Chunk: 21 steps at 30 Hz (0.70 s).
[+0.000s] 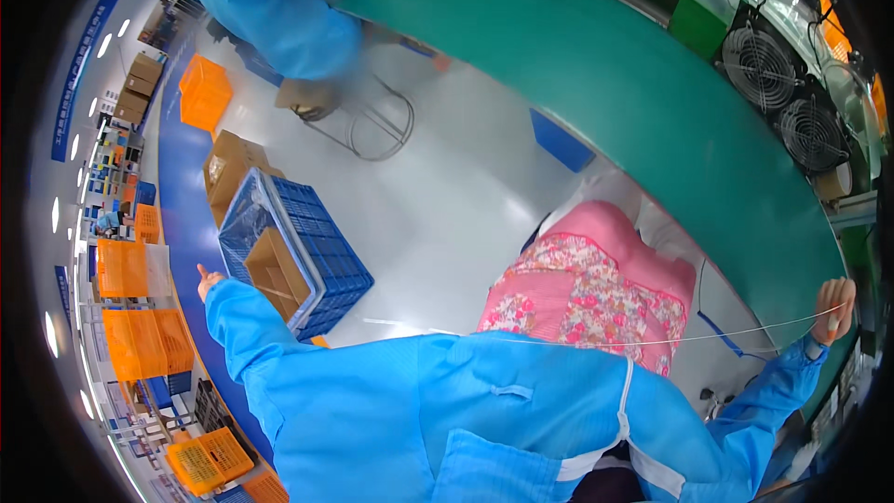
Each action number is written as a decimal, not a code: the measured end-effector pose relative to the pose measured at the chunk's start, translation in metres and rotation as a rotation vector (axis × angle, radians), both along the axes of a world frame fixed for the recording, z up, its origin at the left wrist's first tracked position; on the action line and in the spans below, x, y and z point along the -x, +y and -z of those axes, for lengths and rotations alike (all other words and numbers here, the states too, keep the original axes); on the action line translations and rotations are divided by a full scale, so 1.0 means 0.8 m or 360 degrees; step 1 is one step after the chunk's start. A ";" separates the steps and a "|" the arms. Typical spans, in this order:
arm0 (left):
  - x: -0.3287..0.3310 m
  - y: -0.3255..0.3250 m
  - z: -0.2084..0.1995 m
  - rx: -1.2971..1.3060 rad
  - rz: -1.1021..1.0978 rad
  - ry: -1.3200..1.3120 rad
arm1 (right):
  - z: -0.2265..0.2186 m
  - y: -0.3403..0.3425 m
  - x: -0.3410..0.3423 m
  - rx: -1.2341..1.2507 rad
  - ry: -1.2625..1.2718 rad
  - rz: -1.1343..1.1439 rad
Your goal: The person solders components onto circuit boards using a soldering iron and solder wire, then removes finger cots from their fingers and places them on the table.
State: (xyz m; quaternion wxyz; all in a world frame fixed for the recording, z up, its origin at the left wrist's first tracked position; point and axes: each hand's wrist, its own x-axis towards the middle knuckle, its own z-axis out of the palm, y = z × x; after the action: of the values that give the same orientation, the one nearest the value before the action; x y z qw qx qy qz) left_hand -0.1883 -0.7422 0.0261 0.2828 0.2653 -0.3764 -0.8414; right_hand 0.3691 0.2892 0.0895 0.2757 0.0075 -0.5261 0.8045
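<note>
My right hand (835,310) is raised at the far right, beside the green table's end, its fingers pinched on a thin white cord (694,339). From there the cord sags leftward across a pink floral cloth (596,293) to the front of my blue coat, where I lose sight of it. Out at the far left, my left hand (210,281) is held beside a blue crate (326,251). One digit sticks up and the other fingers look curled. Whatever they may hold is hidden.
A green worktable (596,65) curves along the far and right side, with black fans (759,67) on its right. A cardboard box (233,172) stands behind the crate. A co-worker in blue (279,0) is at the far left near a metal stool (372,135). Orange bins (144,340) line the left.
</note>
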 end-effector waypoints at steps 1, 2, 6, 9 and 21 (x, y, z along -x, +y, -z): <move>-0.015 0.003 -0.008 0.0120 -0.0096 -0.0040 | 0.000 0.001 -0.006 -0.0002 -0.0018 0.0003; -0.025 0.011 -0.005 0.0228 -0.0193 -0.0085 | 0.004 0.000 -0.004 -0.0080 -0.0069 0.0157; -0.031 0.243 -0.036 0.1215 0.0354 -0.0110 | -0.044 -0.117 0.094 -0.1177 -0.1000 0.0360; -0.110 0.469 -0.095 0.1589 0.1039 -0.0145 | -0.086 -0.237 0.243 -0.1311 -0.1149 -0.0693; -0.245 0.721 -0.055 0.1199 0.2959 0.0235 | -0.082 -0.261 0.302 -0.1777 -0.0791 -0.0653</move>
State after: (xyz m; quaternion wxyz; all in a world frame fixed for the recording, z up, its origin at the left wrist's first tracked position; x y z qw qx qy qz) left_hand 0.0074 -0.1654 0.0700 -0.3982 -0.2933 -0.6573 -0.5687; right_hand 0.1275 0.0806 0.1552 -0.0593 0.0636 -0.9016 0.4238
